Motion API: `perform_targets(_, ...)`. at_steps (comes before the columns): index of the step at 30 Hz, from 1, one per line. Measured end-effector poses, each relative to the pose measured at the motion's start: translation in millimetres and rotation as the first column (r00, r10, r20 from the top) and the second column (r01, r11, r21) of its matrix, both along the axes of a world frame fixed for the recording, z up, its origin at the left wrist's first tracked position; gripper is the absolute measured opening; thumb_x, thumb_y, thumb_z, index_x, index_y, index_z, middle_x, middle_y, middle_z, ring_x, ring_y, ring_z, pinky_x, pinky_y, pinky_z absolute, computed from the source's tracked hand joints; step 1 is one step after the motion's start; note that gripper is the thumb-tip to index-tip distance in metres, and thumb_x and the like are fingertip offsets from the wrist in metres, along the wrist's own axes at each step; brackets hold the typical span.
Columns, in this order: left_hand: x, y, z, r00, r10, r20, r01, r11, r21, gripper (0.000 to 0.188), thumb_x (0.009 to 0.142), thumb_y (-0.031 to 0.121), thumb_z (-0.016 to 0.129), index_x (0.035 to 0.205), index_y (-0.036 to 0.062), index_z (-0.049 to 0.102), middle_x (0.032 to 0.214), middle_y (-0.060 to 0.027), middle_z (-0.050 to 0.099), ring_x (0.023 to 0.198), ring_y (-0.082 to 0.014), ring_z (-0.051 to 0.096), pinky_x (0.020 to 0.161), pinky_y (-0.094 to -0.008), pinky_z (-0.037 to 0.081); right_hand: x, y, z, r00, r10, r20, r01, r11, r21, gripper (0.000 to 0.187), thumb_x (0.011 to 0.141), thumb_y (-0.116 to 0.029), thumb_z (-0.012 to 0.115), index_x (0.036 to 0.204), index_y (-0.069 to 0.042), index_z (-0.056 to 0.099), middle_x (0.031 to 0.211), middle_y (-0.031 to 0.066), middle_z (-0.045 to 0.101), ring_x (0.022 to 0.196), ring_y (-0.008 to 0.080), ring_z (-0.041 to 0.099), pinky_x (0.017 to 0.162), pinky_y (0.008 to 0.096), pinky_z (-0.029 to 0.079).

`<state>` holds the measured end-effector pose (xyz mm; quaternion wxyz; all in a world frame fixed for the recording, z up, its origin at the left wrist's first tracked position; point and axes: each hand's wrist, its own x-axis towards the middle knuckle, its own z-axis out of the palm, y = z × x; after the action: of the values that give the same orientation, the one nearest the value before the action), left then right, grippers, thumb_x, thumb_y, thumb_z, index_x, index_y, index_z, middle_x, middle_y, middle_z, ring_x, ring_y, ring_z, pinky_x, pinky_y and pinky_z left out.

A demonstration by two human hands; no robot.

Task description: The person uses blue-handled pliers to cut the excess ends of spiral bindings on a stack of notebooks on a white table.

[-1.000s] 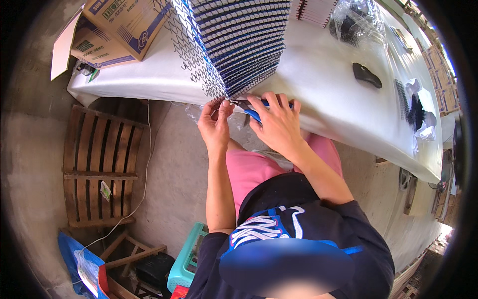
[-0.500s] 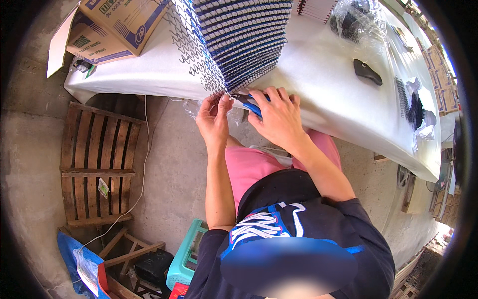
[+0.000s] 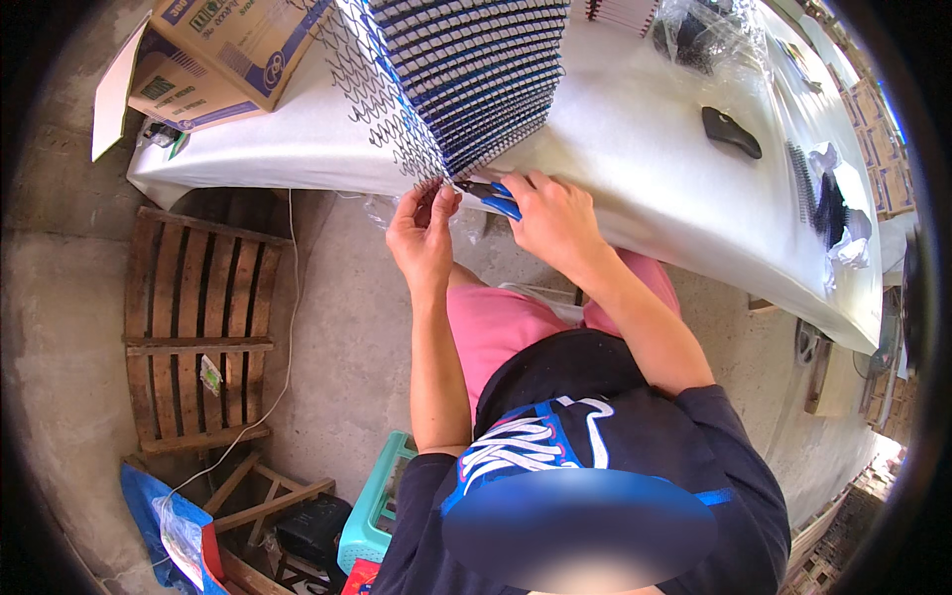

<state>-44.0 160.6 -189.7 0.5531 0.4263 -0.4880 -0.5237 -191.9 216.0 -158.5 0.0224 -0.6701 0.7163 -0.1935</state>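
Note:
A tall stack of notebooks (image 3: 476, 74) stands at the table's near edge, with rows of dark spiral wire binding facing up. Loose wire ends (image 3: 382, 109) stick out along its left side. At the stack's nearest corner, my left hand (image 3: 424, 233) is closed in a pinch on a wire end. My right hand (image 3: 557, 218) grips a pair of pliers (image 3: 496, 201) with blue handles. The pliers' dark jaws reach the same corner, close to my left fingertips. Whether the jaws touch the wire is too small to tell.
An open cardboard box (image 3: 213, 64) sits on the white-covered table (image 3: 635, 149) at the left. Toward the right lie a black object (image 3: 731, 133), clear plastic wrap (image 3: 724, 40) and black wire coils (image 3: 831, 213). A wooden pallet (image 3: 203, 327) and a teal stool (image 3: 372, 511) are below left.
The pliers' handles have come closer together as my right fingers tightened around them. My left hand stays at the corner with its pinch, and the whole view has shifted slightly.

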Motion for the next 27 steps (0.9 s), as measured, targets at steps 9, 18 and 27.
perform_targets(9,9,1,2,0.997,-0.073,0.024,0.073,0.997,0.024,0.027,0.088,0.008,0.066,0.108,-0.009,0.061,0.091,-0.0112,0.068,0.082,-0.0134,0.064,0.075,-0.0249,0.052,9,20,15,0.987,-0.053,-0.15,0.018,0.975,-0.223,0.045,0.065,-0.021,0.075,0.108,-0.016,0.061,0.099,0.0033,0.054,0.097,0.0215,0.051,0.087,0.0452,0.034)
perform_targets(18,11,1,5,0.996,-0.074,0.054,0.073,0.997,0.025,0.027,0.088,0.008,0.066,0.108,-0.0089,0.061,0.09,-0.0108,0.068,0.081,-0.0131,0.064,0.075,-0.0251,0.052,14,18,7,0.988,-0.116,-0.104,0.09,0.97,-0.225,0.042,0.068,-0.026,0.074,0.107,-0.017,0.061,0.098,0.002,0.054,0.096,0.0219,0.052,0.079,0.0467,0.037)
perform_targets(27,10,2,7,0.996,-0.079,0.051,0.077,0.996,0.032,0.027,0.088,0.009,0.067,0.108,-0.0089,0.062,0.091,-0.0112,0.068,0.083,-0.0142,0.065,0.076,-0.0258,0.052,18,15,-3,0.996,-0.087,-0.028,0.083,0.989,-0.122,0.036,0.079,-0.034,0.068,0.107,-0.014,0.058,0.098,0.0046,0.055,0.093,0.0248,0.055,0.067,0.047,0.041)
